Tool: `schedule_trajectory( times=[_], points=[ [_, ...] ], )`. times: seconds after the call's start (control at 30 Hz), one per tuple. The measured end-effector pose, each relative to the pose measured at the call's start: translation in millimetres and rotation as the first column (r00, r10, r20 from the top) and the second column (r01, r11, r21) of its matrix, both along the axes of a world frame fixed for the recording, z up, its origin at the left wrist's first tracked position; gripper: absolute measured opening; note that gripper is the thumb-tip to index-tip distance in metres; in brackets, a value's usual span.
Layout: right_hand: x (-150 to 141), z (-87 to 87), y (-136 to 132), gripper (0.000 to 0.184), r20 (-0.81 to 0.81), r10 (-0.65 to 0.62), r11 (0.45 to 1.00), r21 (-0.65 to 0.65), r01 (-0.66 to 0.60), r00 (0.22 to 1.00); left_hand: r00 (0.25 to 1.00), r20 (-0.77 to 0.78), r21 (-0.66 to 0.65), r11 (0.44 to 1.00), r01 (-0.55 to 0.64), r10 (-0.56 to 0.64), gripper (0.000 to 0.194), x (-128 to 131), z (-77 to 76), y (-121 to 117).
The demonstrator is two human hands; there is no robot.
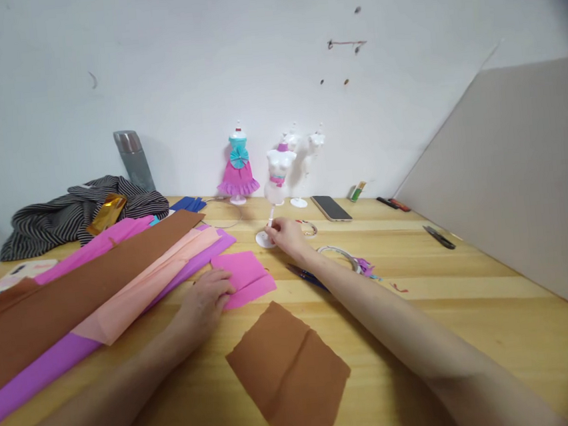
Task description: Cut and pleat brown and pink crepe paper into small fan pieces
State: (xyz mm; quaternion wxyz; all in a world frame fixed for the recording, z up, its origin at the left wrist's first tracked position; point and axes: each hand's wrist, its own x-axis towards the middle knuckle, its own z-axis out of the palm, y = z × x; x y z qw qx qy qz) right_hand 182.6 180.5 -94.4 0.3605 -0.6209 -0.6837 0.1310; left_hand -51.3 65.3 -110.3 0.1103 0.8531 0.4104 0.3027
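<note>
A small white dress-form mannequin (279, 166) stands on a pole and round base, with a pink neck band and a pink and teal waist band. My right hand (286, 234) is closed around the lower pole, just above the white base (265, 239). My left hand (210, 294) lies on the table with its fingers loosely stretched over the left edge of a pink crepe paper piece (250, 276). Nearer to me is a brown crepe paper piece (289, 366), creased across. Dark blue-handled scissors (305, 275) lie partly under my right forearm.
Long crepe paper strips (95, 291) cover the left side, before a striped cloth (58, 218) and a bottle (134, 160). A dressed mannequin (238, 167) stands behind. A phone (331, 208), a tape roll (341, 253) and a cutter (438, 237) lie to the right.
</note>
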Motion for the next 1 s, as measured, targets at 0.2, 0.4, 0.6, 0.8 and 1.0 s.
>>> schedule_trajectory(
  times=[0.2, 0.4, 0.6, 0.8, 1.0],
  points=[
    [7, 3.9, -15, 0.019, 0.019, 0.002, 0.999, 0.038, -0.003, 1.000, 0.998, 0.062, -0.023, 1.000, -0.012, 0.014, 0.020, 0, 1.0, -2],
    [6, 7.0, -50, 0.027, 0.054, 0.321, 0.947, 0.002, -0.322, 0.945, 0.891, 0.384, -0.153, 0.968, -0.198, 0.243, 0.015, 1, 12.3, 0],
    [14, 18.7, -68, 0.032, 0.169, 0.523, 0.853, -0.098, -0.513, 0.836, 0.738, 0.543, -0.419, 0.891, -0.174, 0.400, 0.015, 3, 15.8, 1],
    [19, 21.2, -72, 0.025, 0.090, 0.616, 0.788, -0.047, -0.614, 0.783, 0.684, 0.590, -0.469, 0.872, -0.142, 0.429, 0.012, 7, 18.7, -2],
    [6, 8.9, -75, 0.013, 0.428, 0.657, 0.696, -0.027, -0.718, 0.621, 0.477, 0.733, -0.502, 0.859, -0.102, 0.485, 0.009, 2, 22.2, -2]
  ],
)
